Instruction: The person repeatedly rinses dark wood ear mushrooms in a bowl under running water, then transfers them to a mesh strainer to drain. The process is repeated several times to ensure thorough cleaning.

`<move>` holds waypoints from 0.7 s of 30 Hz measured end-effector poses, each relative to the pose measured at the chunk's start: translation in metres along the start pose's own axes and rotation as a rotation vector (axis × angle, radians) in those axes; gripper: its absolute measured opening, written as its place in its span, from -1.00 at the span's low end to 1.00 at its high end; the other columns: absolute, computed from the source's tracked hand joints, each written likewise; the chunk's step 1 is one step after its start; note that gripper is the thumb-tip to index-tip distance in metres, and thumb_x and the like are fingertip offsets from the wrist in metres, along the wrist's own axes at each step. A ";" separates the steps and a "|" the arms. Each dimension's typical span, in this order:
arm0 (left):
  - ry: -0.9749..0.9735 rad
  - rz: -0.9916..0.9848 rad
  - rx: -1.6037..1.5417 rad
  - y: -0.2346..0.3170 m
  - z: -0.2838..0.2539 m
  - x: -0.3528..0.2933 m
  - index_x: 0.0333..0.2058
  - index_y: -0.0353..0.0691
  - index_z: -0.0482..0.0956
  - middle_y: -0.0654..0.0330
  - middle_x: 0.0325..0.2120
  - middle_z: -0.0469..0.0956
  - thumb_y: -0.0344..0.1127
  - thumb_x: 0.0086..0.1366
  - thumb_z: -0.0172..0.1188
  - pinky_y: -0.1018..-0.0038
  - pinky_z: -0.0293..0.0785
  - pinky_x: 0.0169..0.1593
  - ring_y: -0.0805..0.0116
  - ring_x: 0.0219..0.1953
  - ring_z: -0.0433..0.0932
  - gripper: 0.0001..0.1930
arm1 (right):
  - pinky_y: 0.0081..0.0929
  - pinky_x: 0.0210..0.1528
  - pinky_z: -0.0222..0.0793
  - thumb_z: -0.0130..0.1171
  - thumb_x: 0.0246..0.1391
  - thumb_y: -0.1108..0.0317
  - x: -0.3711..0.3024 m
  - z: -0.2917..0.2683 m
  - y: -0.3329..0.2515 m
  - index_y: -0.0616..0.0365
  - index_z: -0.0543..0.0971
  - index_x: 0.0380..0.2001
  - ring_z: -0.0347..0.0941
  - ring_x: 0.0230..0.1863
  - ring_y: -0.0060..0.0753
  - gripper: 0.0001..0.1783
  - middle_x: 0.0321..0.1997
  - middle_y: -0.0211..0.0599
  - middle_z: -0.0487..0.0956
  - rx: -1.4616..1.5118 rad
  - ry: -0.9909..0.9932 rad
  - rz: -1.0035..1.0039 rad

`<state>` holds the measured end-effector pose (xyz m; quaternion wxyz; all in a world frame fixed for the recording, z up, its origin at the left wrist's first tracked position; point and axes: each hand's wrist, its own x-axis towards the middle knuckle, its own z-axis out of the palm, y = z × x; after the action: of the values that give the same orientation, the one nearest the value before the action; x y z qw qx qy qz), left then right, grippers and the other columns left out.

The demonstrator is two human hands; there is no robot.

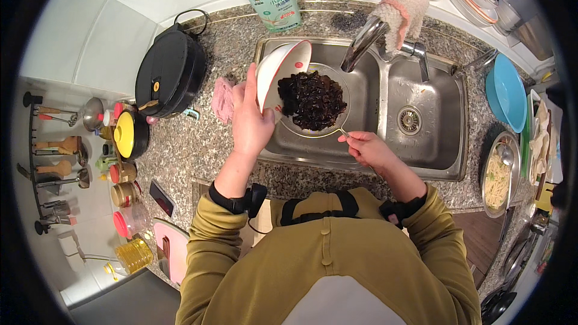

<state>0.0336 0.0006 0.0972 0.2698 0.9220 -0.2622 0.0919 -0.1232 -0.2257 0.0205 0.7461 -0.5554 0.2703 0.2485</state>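
Note:
My left hand [248, 121] grips a white bowl [270, 78] with a red rim, tipped steeply to the right over the left sink basin [364, 99]. Dark, glossy pieces that look like wood ear fungus [322, 101] lie in a round mesh strainer [307, 133] below it, some still against the bowl's inner side. The strainer's thin handle is pinched in the fingers of my right hand [368, 149], at the basin's front. Above the divider hangs a chrome faucet [365, 45] with a fluffy white and pink cloth [404, 15] over it.
A green detergent bottle [274, 1] stands behind the sink, and a pink cloth [223, 100] lies left of it. Further left sits a black round appliance [170, 74]. On the right are a blue basin [507, 93] and a metal bowl of pale shredded food [496, 180].

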 end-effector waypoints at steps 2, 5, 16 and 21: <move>0.027 0.028 -0.013 0.006 -0.008 -0.001 0.35 -0.14 0.03 -0.18 0.07 0.28 -0.65 -0.06 0.05 0.17 0.22 0.24 -0.18 0.16 0.26 -0.09 | -0.67 -0.66 -0.07 -0.12 0.35 0.30 0.000 0.000 0.001 0.15 0.52 -0.03 0.02 -0.69 -0.75 -0.71 -0.63 -0.60 0.25 0.009 -0.001 0.018; 0.074 0.035 -0.039 0.007 -0.016 -0.001 0.35 -0.22 0.00 -0.21 0.11 0.25 -0.64 -0.06 0.03 0.17 0.18 0.26 -0.19 0.20 0.23 -0.10 | -0.68 -0.66 -0.07 -0.12 0.35 0.30 0.000 0.000 0.002 0.14 0.52 -0.03 0.01 -0.69 -0.76 -0.72 -0.63 -0.61 0.24 0.054 -0.016 0.025; 0.326 -0.120 -0.236 -0.021 -0.031 -0.009 0.34 -0.40 -0.05 -0.13 0.03 0.32 -0.64 -0.07 -0.05 0.25 0.18 0.23 -0.08 0.10 0.32 -0.12 | -0.65 -0.68 -0.11 -0.12 0.36 0.27 -0.010 -0.012 0.003 0.13 0.50 0.01 0.00 -0.70 -0.73 -0.70 -0.63 -0.59 0.24 0.044 -0.002 -0.062; 0.249 -0.213 -0.453 -0.046 -0.027 -0.018 0.32 -0.33 0.06 -0.08 0.14 0.31 -0.71 -0.09 -0.10 0.34 0.12 0.31 0.11 0.23 0.29 -0.15 | -0.69 -0.70 -0.11 -0.09 0.35 0.28 -0.022 -0.020 -0.005 0.10 0.54 -0.04 0.03 -0.72 -0.73 -0.73 -0.64 -0.59 0.27 0.124 0.069 -0.045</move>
<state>0.0425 0.0564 0.0933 0.5074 0.8421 -0.1427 0.1146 -0.1386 -0.2482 0.0341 0.7748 -0.5224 0.2980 0.1950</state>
